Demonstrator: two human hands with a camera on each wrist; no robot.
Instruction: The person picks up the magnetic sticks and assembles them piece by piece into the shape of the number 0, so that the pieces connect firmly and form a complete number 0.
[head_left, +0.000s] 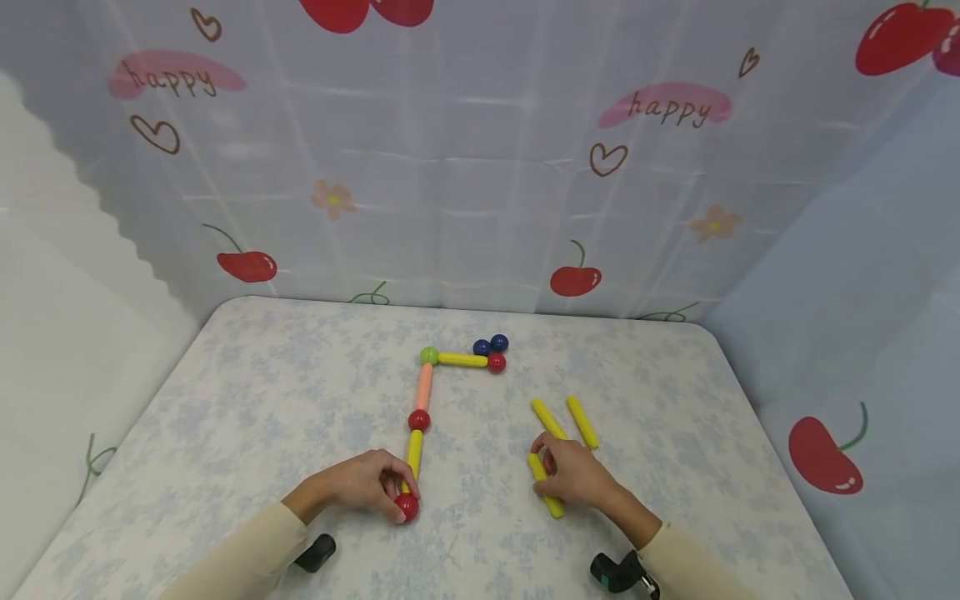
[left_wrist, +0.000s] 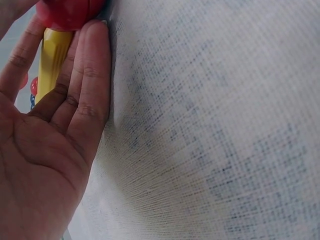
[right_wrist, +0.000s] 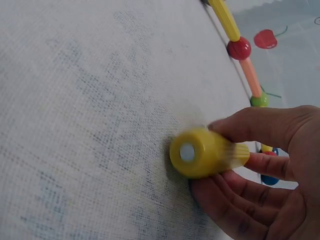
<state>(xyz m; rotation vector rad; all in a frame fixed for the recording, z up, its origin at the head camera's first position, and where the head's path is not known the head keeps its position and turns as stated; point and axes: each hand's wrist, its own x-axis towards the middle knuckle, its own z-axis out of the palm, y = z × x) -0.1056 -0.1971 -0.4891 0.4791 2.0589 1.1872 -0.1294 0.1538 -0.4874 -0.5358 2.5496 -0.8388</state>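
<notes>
My left hand (head_left: 363, 481) holds a red ball (head_left: 407, 507) between thumb and fingers at the near end of a chain on the table. From it a yellow rod (head_left: 415, 452) leads to a second red ball (head_left: 419, 420), then a salmon-pink rod (head_left: 424, 387) and a green ball (head_left: 429, 356). A further yellow rod (head_left: 462, 360) turns right there, ending at another red ball (head_left: 497, 362). My right hand (head_left: 577, 475) pinches a loose yellow rod (head_left: 537, 467); in the right wrist view this rod (right_wrist: 192, 155) shows a round silvery end, close over the cloth.
Two more yellow rods (head_left: 582, 422) lie just beyond my right hand. Dark blue balls (head_left: 499, 342) sit by the chain's far red ball. A patterned curtain (head_left: 465, 208) rises behind the table (head_left: 300, 392). Black devices (head_left: 617, 573) show under both wrists.
</notes>
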